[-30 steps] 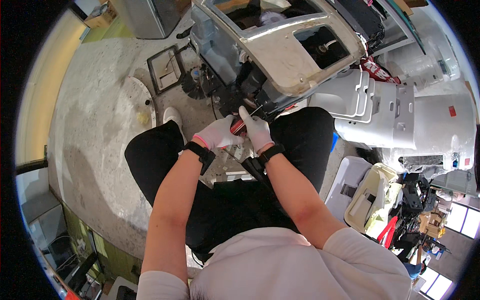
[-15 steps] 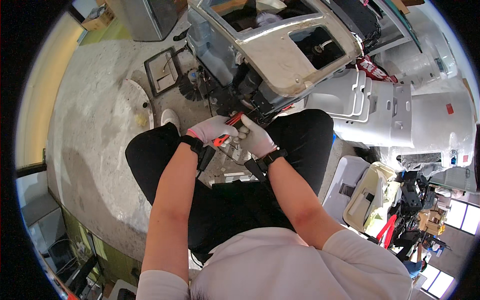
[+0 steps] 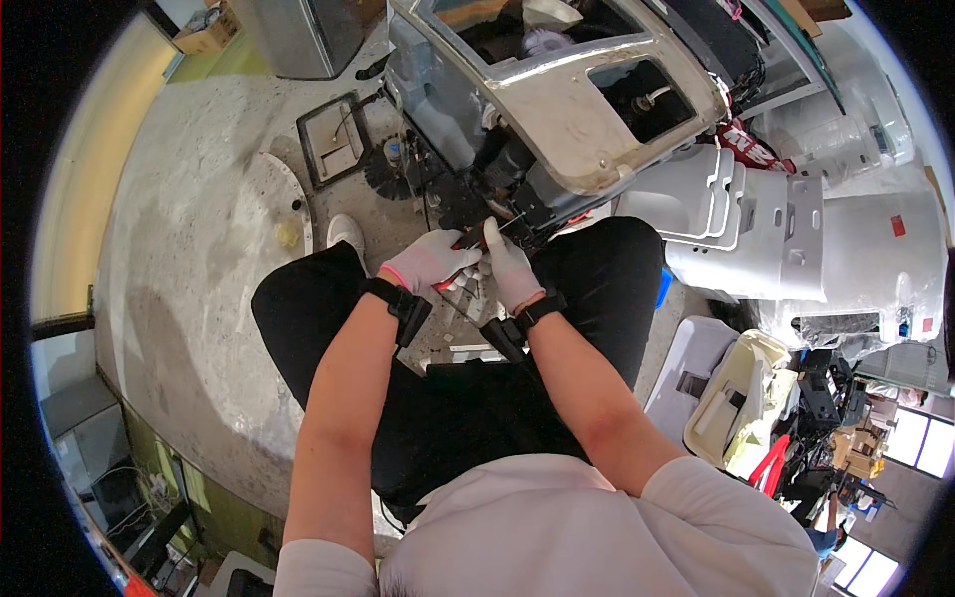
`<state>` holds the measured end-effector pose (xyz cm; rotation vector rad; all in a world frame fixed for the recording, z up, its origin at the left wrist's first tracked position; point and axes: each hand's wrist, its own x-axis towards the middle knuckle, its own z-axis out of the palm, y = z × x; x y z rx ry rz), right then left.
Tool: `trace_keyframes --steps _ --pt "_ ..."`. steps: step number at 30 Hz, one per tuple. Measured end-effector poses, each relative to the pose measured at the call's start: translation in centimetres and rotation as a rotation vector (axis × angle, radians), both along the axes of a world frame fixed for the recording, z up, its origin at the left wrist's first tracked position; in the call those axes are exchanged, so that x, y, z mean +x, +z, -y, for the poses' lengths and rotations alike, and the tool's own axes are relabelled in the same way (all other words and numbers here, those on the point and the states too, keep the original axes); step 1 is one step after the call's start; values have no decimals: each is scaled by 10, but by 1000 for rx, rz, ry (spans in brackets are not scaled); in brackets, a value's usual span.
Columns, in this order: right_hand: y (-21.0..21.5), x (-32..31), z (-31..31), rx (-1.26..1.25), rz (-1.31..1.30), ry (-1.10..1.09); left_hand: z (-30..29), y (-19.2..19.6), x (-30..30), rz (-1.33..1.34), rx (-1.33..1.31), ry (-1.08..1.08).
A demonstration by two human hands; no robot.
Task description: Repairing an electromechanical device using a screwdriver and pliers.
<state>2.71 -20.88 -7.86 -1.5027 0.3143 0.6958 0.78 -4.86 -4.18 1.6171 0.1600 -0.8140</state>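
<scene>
My left hand (image 3: 430,262), in a white glove with a pink cuff, is closed around a red-and-black hand tool (image 3: 468,240); its exact kind is mostly hidden by my fingers. My right hand (image 3: 510,267), also gloved in white, closes on the same tool from the other side, thumb pointing away from me. Both hands are between my knees, just in front of the dark lower parts (image 3: 527,204) of a large machine. Its beige-grey shell (image 3: 557,129) has wide openings. A round black brush (image 3: 384,177) sits at its left side.
A black-framed tray (image 3: 331,141) and a curved pale plate (image 3: 284,199) lie on the concrete floor left of the machine. White plastic shells (image 3: 741,224) stand to the right, with a cream-coloured bin (image 3: 731,388) nearer me. A person (image 3: 824,532) is far off at lower right.
The tool has turned in my hands: less of its red body shows and a dark part now faces up. My right hand has become more upright. The view has shifted slightly.
</scene>
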Motion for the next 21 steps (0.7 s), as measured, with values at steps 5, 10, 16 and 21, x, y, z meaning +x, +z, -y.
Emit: trace_keyframes --steps 5,10,16,21 --pt "-7 1 7 246 -143 -21 1 6 0 -65 -70 15" --pt "-12 7 1 -84 195 -23 6 -3 -3 277 379 -155" --pt "-20 10 3 -240 188 77 15 6 -8 328 587 -160" --pt "-6 7 8 -340 104 97 1 15 -2 347 545 -82"
